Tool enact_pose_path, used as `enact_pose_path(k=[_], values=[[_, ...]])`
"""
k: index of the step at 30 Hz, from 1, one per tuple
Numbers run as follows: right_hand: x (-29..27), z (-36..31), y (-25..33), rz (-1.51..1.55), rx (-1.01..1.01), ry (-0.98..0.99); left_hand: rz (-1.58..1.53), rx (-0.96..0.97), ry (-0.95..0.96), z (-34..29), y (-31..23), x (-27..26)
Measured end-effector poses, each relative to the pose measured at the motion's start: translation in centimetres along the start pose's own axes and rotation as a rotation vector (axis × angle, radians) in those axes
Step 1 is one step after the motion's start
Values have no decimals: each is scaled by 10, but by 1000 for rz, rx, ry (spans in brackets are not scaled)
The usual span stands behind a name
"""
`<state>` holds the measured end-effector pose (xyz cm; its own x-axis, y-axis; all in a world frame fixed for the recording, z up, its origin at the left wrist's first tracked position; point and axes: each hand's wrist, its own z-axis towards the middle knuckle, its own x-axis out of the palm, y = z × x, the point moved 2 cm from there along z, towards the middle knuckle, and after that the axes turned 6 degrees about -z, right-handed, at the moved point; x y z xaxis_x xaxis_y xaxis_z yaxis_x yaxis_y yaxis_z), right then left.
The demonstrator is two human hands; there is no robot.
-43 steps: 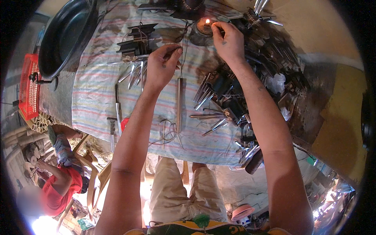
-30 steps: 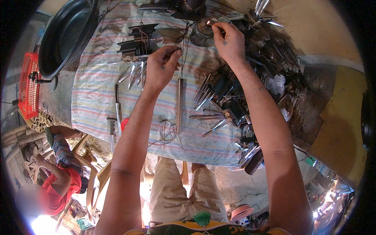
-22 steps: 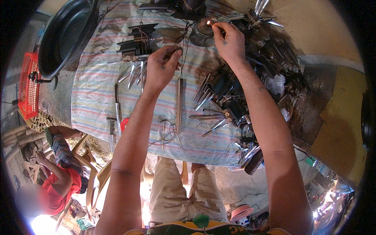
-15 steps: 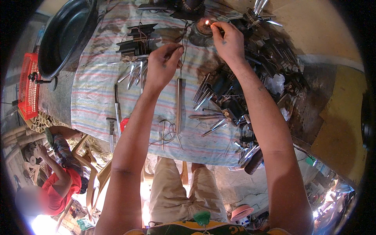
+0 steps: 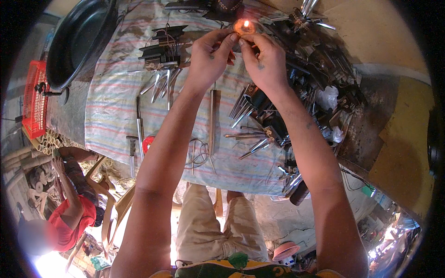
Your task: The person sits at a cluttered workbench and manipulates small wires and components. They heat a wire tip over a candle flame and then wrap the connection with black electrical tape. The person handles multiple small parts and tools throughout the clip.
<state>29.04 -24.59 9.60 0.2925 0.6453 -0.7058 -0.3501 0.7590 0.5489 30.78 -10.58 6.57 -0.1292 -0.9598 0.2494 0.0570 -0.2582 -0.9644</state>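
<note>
My left hand [image 5: 212, 55] and my right hand [image 5: 264, 62] come together at the far side of the cloth. Thumb and fingers of each are pinched, and the fingertips nearly meet just in front of a small flame [image 5: 246, 23]. The flame burns at a small round lamp-like dish [image 5: 242, 28], lit orange. What the fingertips hold is too small to make out. A dark cord runs from beneath my left hand to a long brown rod [image 5: 212, 121] lying on the striped cloth [image 5: 120, 111].
Bundles of metal-tipped tools with dark sheaths [image 5: 162, 58] lie left of my hands; a larger heap [image 5: 273, 123] lies right. A black basin [image 5: 79, 44], red crate [image 5: 34, 99] and hammer [image 5: 132, 150] are at left. A person in a red shirt [image 5: 76, 217] sits lower left.
My left hand has moved up and right to meet my right hand, which has shifted slightly left and down. The flame now shows larger and brighter, just beyond the fingertips.
</note>
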Motion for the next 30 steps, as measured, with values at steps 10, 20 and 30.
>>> enact_pose_path(k=[10,20,30], values=[[-1,-6,-10,30,143,82,605,544,-61,2,9,12],[6,18,-51,-138,83,-7,549,187,-118,6,21,-17],[15,25,-63,-103,142,-30,554,163,-129,-5,34,-28]])
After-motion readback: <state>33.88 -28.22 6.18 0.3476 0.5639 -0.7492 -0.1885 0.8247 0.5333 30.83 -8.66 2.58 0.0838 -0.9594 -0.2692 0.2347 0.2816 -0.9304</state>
